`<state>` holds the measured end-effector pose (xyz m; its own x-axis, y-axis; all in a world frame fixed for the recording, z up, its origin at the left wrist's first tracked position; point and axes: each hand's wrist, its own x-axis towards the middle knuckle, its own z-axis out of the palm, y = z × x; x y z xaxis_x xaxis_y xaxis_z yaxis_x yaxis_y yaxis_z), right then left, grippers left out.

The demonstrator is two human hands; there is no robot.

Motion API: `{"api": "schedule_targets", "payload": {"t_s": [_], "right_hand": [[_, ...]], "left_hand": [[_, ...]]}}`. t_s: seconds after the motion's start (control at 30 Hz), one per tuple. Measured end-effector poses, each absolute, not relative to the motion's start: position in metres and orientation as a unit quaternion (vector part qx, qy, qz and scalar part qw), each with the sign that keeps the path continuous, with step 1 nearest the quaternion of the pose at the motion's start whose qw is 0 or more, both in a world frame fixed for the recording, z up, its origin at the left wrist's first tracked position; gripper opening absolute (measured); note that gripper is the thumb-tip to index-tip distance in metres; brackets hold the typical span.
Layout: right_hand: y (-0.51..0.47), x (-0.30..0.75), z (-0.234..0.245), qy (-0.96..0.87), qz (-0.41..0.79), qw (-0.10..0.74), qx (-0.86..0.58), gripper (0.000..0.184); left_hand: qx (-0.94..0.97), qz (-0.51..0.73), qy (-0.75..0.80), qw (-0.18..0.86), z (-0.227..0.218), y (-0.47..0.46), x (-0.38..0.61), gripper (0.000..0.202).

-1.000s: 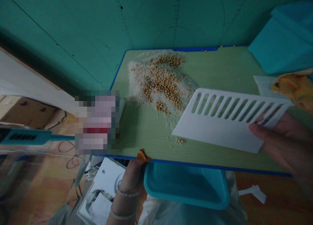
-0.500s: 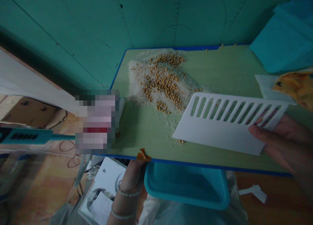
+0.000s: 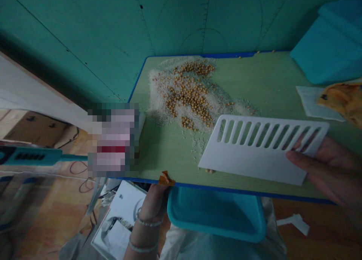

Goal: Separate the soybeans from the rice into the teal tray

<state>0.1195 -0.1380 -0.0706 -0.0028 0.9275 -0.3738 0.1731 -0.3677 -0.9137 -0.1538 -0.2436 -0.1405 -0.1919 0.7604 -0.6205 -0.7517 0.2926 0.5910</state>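
My right hand [image 3: 319,164] grips the right end of a white plastic scraper [image 3: 251,160] with a row of slots, thumb on its near face. The scraper's lower edge hangs over the front of the table. Just by its left tip lie a few yellow beans [image 3: 209,171]. Beyond it spreads a heap of white grains [image 3: 158,98] with soybeans [image 3: 192,94] mixed in. My left hand [image 3: 157,199] is at the table's front edge, beside the left end of a teal tray [image 3: 216,235] under the edge. Its fingers are hidden, so I cannot tell what they hold.
A blue bin [image 3: 325,60] stands at the table's back right, with a yellow cloth [image 3: 343,101] before it. Blue trim edges the pale green table [image 3: 254,79]. A pixelated object [image 3: 113,139] sits at the left corner. A green wall [image 3: 175,19] rises behind.
My right hand has drawn the scraper slightly toward me and left, toward the front edge. The few beans by its tip have come nearer the edge. My left hand and the tray have stayed put.
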Motion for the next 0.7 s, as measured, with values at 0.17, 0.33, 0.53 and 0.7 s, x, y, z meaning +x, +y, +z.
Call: {"api": "schedule_targets", "payload": {"t_s": [0.17,0.33,0.53,0.7], "right_hand": [[-0.141,0.124,-0.073,-0.447,0.562,0.332,-0.611,0.043],[-0.145,0.127,-0.077,-0.457,0.568,0.323,-0.603,0.04],[-0.148,0.136,-0.083,-0.477,0.556,0.316,-0.603,0.038],[-0.152,0.134,-0.082,-0.479,0.558,0.294,-0.611,0.029]], "left_hand": [[0.009,0.589,0.498,0.636,-0.139,-0.243,-0.152,0.022],[0.016,0.595,0.498,0.631,-0.142,-0.243,-0.153,0.026],[0.011,0.59,0.491,0.641,-0.142,-0.244,-0.153,0.026],[0.007,0.587,0.491,0.644,-0.139,-0.243,-0.152,0.024]]}}
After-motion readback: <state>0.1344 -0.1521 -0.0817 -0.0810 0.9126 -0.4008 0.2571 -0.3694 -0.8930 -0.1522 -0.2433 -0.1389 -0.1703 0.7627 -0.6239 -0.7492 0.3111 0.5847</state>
